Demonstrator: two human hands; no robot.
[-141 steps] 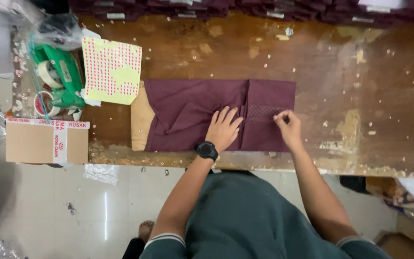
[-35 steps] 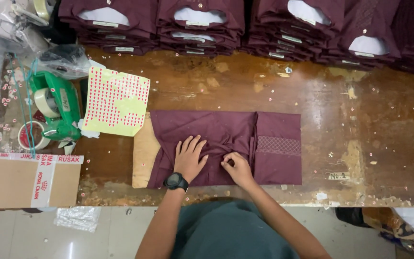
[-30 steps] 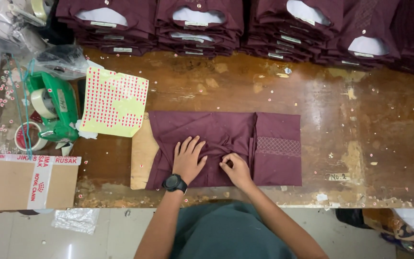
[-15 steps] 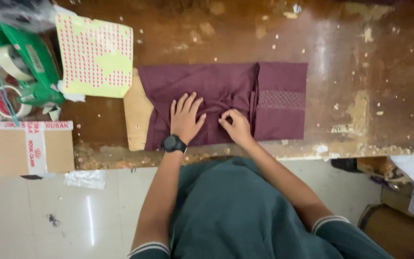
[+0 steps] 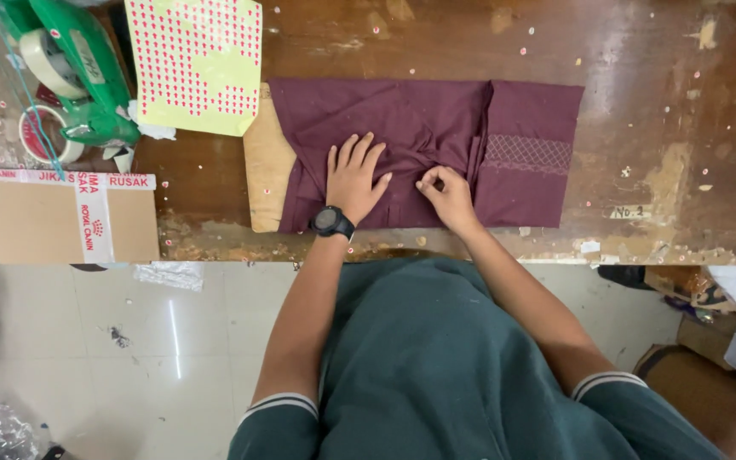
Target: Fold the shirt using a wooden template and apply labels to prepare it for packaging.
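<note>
A maroon garment (image 5: 436,128) lies folded on the worn wooden table (image 5: 641,77), over a tan folding board (image 5: 264,166) that sticks out at its left. My left hand (image 5: 356,176), with a black watch at the wrist, presses flat on the cloth with fingers spread. Just to its right, my right hand (image 5: 447,192) pinches a fold of the maroon fabric between fingers and thumb. A stitched pattern band (image 5: 528,153) shows on the garment's right part.
A yellow sheet of red stickers (image 5: 198,64) lies left of the garment. A green tape dispenser (image 5: 78,72) with tape rolls sits at the far left. A cardboard box (image 5: 57,217) stands below the table edge. Tiled floor lies beneath.
The camera has tilted down and nearer, so the stacked maroon garments at the back are out of view. Both hands stay on the cloth, the right hand still pinching near the middle.
</note>
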